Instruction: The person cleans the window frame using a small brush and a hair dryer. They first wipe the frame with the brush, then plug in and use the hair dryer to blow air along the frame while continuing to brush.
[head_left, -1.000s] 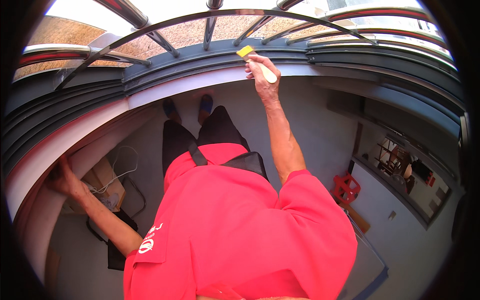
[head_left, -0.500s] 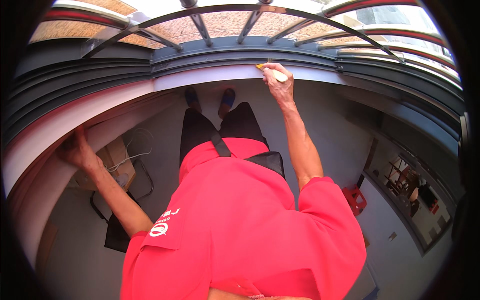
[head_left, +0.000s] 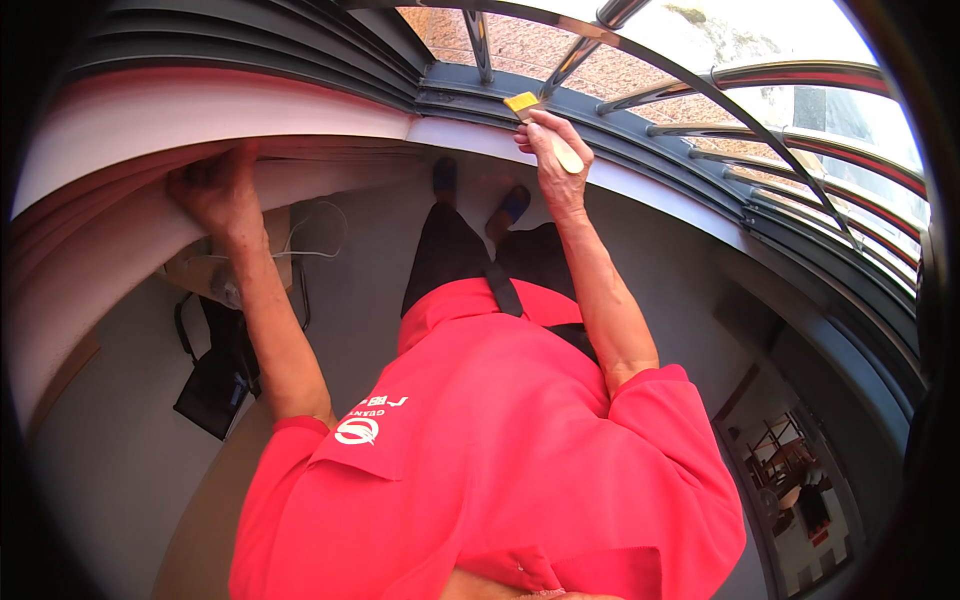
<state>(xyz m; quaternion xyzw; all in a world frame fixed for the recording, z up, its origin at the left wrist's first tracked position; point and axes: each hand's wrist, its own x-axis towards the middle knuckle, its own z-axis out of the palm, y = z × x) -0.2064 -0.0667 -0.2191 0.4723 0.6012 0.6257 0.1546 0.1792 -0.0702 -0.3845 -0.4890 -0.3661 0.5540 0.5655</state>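
Brushing looks in hand; how much track (head_left: 465, 100) is done or left, can't tell. Brush (head_left: 522, 103) at the far track (contact unclear), bristles far-left, long axis running near-right. Right hand (head_left: 556, 160) closed round its handle; left hand (head_left: 222, 200) partly curled under left sill (head_left: 250, 110), grip hidden.

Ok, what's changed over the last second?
The right hand has carried the yellow-tipped brush leftward along the dark window frame, nearer the corner of the white sill, dipping partway, then lifting. The view has swung left. Nothing was taken up or let go: the brush stays held, the left hand under the sill's edge.
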